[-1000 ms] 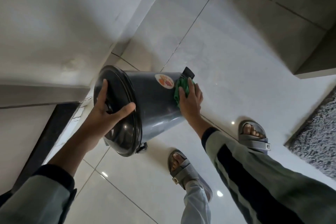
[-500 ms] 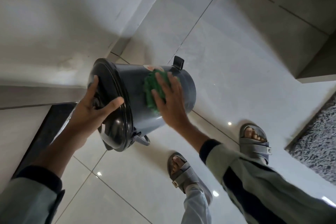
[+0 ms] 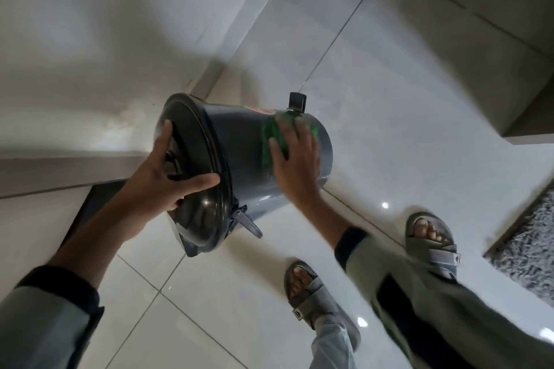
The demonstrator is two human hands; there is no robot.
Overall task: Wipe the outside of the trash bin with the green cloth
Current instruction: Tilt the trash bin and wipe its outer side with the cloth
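Note:
A dark grey round trash bin (image 3: 236,156) is held tipped on its side above the tiled floor, its black lid facing me at the lower left and its pedal sticking up at the far end. My left hand (image 3: 168,177) grips the lid, fingers spread over its rim. My right hand (image 3: 295,159) lies flat on the bin's side wall and presses the green cloth (image 3: 269,141) against it. Most of the cloth is hidden under my palm. A sticker on the bin is partly covered by the cloth.
My two feet in grey sandals (image 3: 431,246) stand on the glossy white tiled floor (image 3: 389,99) under the bin. A grey shaggy rug (image 3: 527,246) lies at the right edge. A white wall (image 3: 105,39) and a ledge are on the left, with a dark opening below.
My right hand with the cloth slid from the bin's far end to its middle, then back toward the base. The bin has turned in my left hand, so the pedal now points up.

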